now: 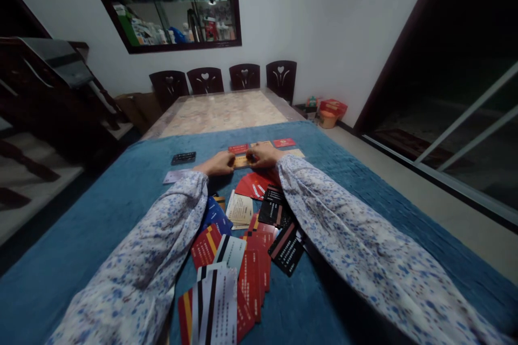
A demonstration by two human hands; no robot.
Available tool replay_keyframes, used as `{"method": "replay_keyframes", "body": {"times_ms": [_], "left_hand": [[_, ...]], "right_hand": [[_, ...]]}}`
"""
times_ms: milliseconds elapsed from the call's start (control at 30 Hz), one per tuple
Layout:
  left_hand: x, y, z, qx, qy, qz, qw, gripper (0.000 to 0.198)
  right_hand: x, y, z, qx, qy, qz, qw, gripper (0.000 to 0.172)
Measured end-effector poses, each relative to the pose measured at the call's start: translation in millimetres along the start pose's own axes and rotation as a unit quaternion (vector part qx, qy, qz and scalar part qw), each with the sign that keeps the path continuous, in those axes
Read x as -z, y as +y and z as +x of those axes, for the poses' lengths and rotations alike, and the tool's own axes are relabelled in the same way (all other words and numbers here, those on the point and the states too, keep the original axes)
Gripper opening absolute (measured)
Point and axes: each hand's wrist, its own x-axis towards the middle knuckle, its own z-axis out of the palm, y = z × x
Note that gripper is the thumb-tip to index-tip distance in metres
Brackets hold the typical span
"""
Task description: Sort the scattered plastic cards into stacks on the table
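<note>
Both my arms in flowered sleeves reach forward over a blue cloth (pixel 101 215). My left hand (pixel 218 163) and my right hand (pixel 262 154) meet at a small gold card (pixel 242 161), fingers closed on its two ends. Just beyond lie a red card (pixel 238 148) and another red card (pixel 284 143). Between my forearms spreads a loose heap of several cards (pixel 243 248), red, black, blue and white, some showing magnetic stripes.
A black card (pixel 183 158) and a pale card (pixel 175 176) lie left of my hands. Beyond the cloth the marble tabletop (pixel 222 110) runs to several dark chairs (pixel 281 78). A glass cabinet (pixel 174 0) hangs on the wall. Red containers (pixel 332 109) sit on the floor.
</note>
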Motion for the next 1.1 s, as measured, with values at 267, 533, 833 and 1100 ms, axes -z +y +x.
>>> {"method": "replay_keyframes", "body": {"times_ms": [267, 533, 833, 1100], "left_hand": [[-5.8, -0.6, -1.7, -0.009, 0.031, 0.022, 0.999, 0.026], [-10.8, -6.9, -4.7, -0.005, 0.049, 0.046, 0.998, 0.035], [-5.9, 3.5, -12.2, -0.01, 0.102, 0.045, 0.994, 0.042], [-4.2, 37.0, -9.5, -0.058, 0.146, 0.025, 0.987, 0.034]], "right_hand": [[-0.4, -2.4, -5.4, -0.013, 0.015, -0.013, 1.0, 0.044], [-3.0, 2.4, -12.2, -0.009, 0.031, -0.015, 0.999, 0.052], [3.8, 12.2, -34.6, -0.021, 0.061, -0.014, 0.998, 0.042], [8.7, 22.7, -71.3, -0.042, 0.102, -0.027, 0.994, 0.026]]}}
